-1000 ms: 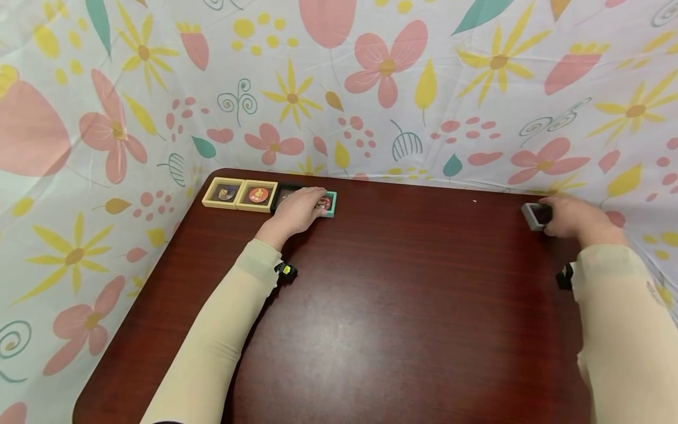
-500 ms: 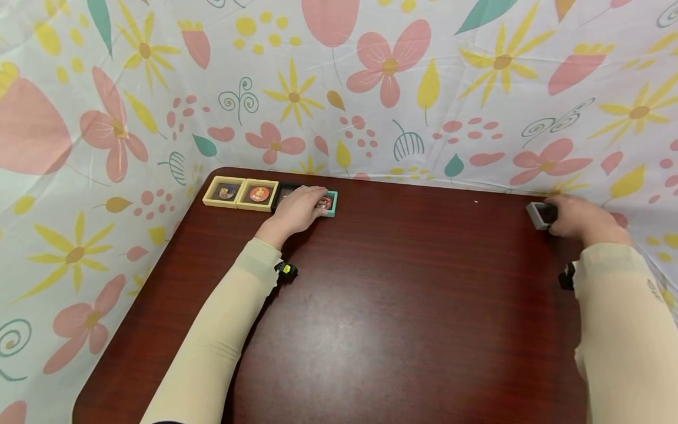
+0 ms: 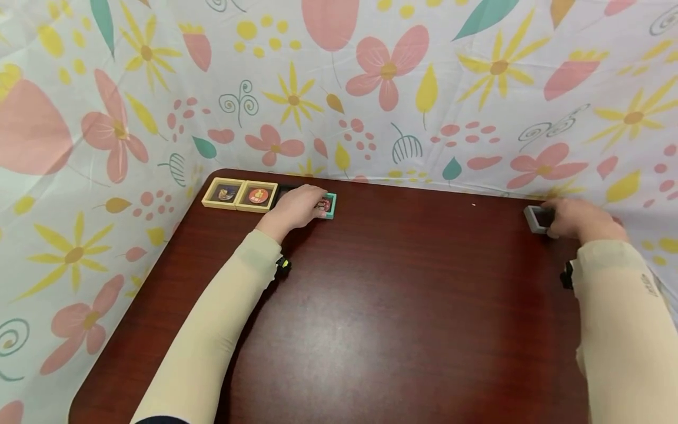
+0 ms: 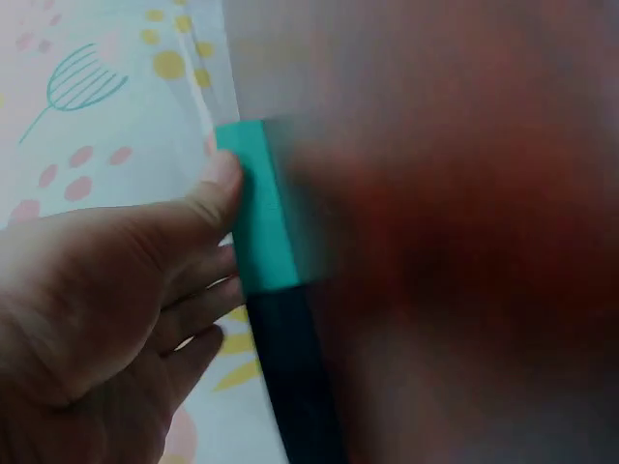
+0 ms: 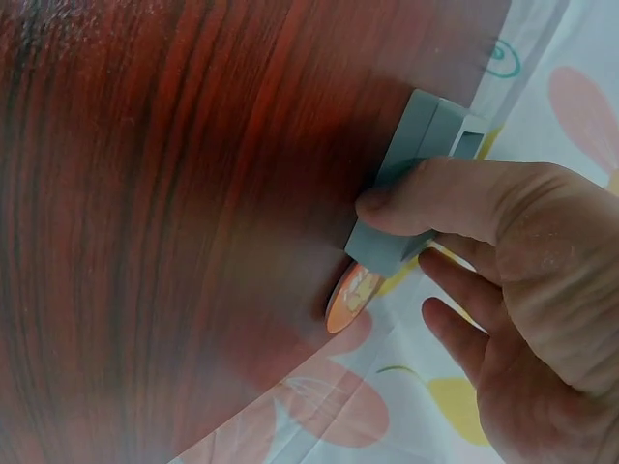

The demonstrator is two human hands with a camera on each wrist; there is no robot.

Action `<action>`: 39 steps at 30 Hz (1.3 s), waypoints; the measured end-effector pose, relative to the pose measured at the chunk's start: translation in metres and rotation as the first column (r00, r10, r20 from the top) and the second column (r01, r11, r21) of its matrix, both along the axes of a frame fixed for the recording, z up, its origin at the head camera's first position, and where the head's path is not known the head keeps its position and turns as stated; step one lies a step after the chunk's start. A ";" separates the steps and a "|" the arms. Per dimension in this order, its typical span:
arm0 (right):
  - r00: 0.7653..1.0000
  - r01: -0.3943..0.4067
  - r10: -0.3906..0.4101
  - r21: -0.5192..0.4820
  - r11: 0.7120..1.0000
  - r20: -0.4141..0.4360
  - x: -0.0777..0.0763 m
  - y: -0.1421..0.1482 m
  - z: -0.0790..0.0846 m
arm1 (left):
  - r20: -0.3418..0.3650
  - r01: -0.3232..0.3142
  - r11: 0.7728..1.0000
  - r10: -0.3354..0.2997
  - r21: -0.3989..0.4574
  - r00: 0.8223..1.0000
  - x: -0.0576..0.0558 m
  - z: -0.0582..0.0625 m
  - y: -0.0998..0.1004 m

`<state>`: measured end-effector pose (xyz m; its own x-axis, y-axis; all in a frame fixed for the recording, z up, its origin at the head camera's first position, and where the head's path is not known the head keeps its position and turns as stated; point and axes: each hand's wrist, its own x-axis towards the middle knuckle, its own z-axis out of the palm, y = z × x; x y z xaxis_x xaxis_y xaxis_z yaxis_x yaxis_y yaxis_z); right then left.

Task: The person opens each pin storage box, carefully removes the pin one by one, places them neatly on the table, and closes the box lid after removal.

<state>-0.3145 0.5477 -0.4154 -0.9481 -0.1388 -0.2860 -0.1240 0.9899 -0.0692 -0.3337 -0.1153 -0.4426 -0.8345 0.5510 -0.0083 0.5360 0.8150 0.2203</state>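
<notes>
My left hand is at the right end of a row of small square frames. It pinches the teal frame, thumb on the near side in the left wrist view and fingers behind. A black frame adjoins the teal one, partly hidden under the hand in the head view. Far to the right, my right hand grips a grey frame by its side, thumb laid across it. Close below that frame in the right wrist view lies a round orange disc with a pale picture.
Two cream frames with round pictures continue the row to the left. The dark red-brown table has a rounded back left corner. A flower-printed cloth hangs behind the table and along its left side.
My right hand and the grey frame have shifted very slightly to the right compared with one second ago. The left hand stays at the teal frame.
</notes>
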 end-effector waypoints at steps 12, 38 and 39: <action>1.000 0.017 -0.017 -0.007 1.000 0.020 0.000 -0.004 -0.001 | 0.016 0.075 0.983 -0.074 -0.166 0.997 -0.010 0.021 0.011; 1.000 0.015 -0.015 0.004 1.000 -0.002 -0.003 0.005 -0.008 | -0.149 0.353 0.880 -0.414 -0.318 0.898 0.085 0.013 0.098; 1.000 0.015 -0.015 0.002 1.000 -0.003 -0.003 0.005 -0.008 | -0.150 0.358 0.877 -0.420 -0.322 0.895 0.090 0.013 0.100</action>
<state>-0.3178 0.5530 -0.4235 -0.9508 -0.1239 -0.2839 -0.1093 0.9918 -0.0670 -0.2442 -0.0151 -0.4300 -0.5519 0.8318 -0.0601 0.8299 0.5408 -0.1369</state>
